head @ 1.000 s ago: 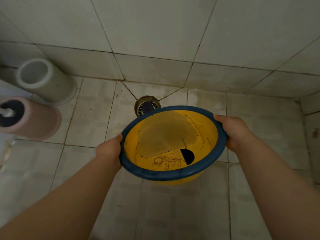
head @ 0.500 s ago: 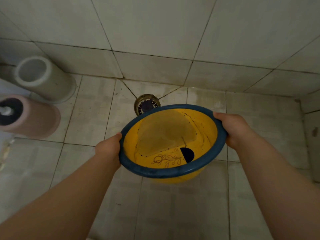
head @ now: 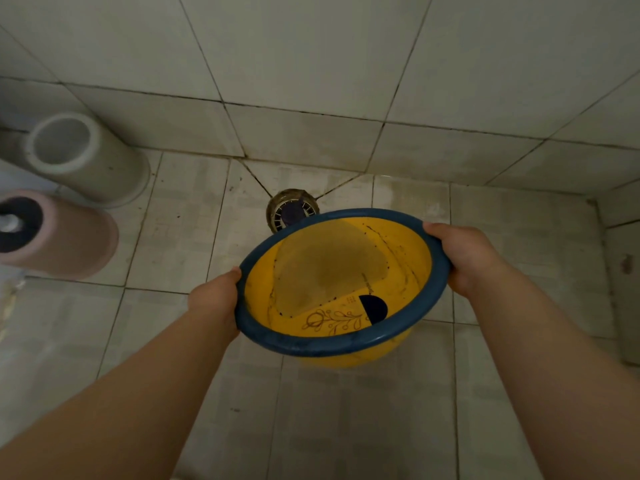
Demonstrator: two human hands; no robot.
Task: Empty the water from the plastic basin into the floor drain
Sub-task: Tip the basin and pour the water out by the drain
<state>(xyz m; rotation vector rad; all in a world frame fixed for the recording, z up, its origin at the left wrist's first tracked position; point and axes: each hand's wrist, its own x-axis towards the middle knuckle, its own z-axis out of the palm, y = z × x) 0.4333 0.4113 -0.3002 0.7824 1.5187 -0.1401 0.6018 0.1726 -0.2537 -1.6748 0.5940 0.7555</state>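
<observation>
A yellow plastic basin with a blue rim (head: 332,344) is held in the air above the tiled floor, tilted away from me. Cloudy water (head: 325,271) pools against its far wall. My left hand (head: 216,299) grips the rim on the left side and my right hand (head: 464,258) grips it on the right. Just beyond the basin's far edge lies the round floor drain (head: 289,207), partly hidden by the rim, at the foot of the tiled wall.
Two upright containers stand on the floor at the left: a white one (head: 86,161) near the wall and a pink one (head: 59,237) with a brush handle inside. Tiled walls close the space at the back and right.
The basin has shifted slightly toward the drain, and the water has crept further up its far wall. Both hands keep the same grip.
</observation>
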